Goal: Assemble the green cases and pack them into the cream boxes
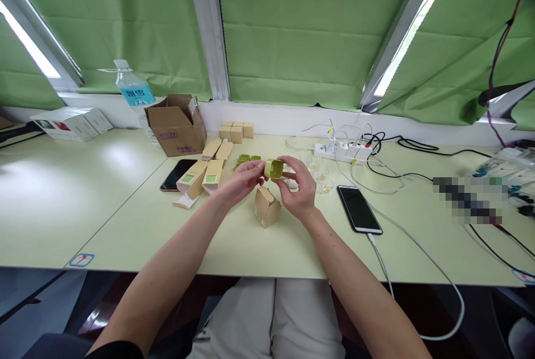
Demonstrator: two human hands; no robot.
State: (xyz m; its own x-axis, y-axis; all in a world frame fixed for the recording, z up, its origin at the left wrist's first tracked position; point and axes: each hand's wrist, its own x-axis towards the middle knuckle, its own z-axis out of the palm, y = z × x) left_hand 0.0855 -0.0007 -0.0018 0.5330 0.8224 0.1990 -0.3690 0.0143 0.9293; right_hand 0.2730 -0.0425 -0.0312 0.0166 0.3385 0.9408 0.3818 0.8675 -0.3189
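Above the table's middle, a small yellow-green square frame (274, 169) is held between my two hands. My left hand (246, 179) pinches its left side, and my right hand (300, 186) grips it from the right with fingers and thumb. Just below them a small tan carton (266, 207) stands upright on the table. Behind my left hand lie more green pieces (247, 159). Left of that hand, several opened tan cartons (212, 175) with green labels lie on the table. Clear plastic pieces (318, 172) are partly hidden beyond my right hand.
A brown cardboard box (179, 127) and a water bottle (134, 91) stand at the back left, beside small closed boxes (236, 131). A dark phone (178, 174) lies left, a charging phone (359, 209) right. Cables trail from a white power strip (343, 151).
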